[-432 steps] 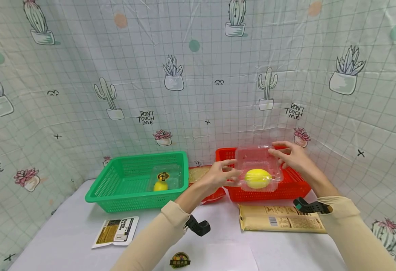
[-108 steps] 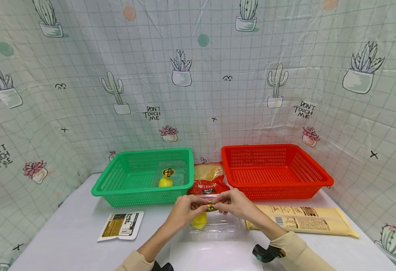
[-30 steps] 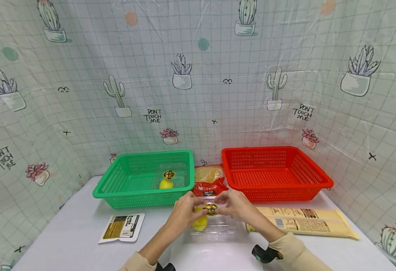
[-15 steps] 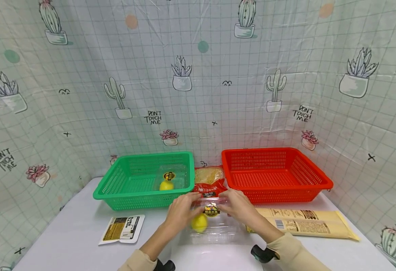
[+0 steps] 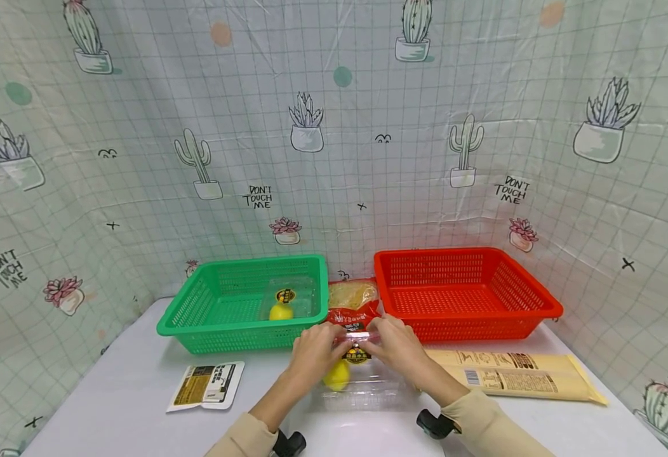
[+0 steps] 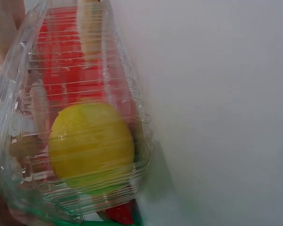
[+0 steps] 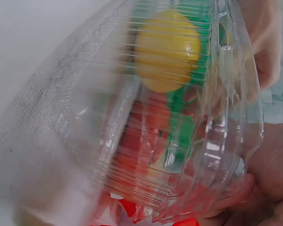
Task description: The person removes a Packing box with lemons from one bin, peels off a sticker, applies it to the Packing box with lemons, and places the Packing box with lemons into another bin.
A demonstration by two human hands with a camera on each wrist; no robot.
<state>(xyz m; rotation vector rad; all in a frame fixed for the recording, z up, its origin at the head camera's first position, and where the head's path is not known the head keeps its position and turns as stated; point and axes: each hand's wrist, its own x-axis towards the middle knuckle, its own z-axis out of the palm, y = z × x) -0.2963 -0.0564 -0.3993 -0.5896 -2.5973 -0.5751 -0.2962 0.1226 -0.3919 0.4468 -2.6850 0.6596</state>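
In the head view a clear plastic clamshell box point(image 5: 373, 382) sits in front of the baskets, with a yellow lemon point(image 5: 336, 376) in its left part. A black and gold label point(image 5: 357, 355) is on top. My left hand point(image 5: 314, 351) grips the box's far left edge, and my right hand point(image 5: 398, 348) grips the far right edge, thumbs towards me. The ribbed wall point(image 6: 85, 84) and the lemon point(image 6: 92, 146) fill the left wrist view. In the right wrist view fingers point(image 7: 233, 193) lie along the box's rim.
A green basket point(image 5: 242, 336) holds another clear box point(image 5: 305, 295) with a yellow fruit. A red basket point(image 5: 465, 327) stands at the right. Between them lies a red food packet point(image 5: 352, 297). A white-brown pouch point(image 5: 207, 386) lies left, a long tan packet point(image 5: 517, 376) right.
Earlier the box was held over the red basket and the label lay on the table; then the box came to the middle and received the label. Just now my hands closed on its far edge.
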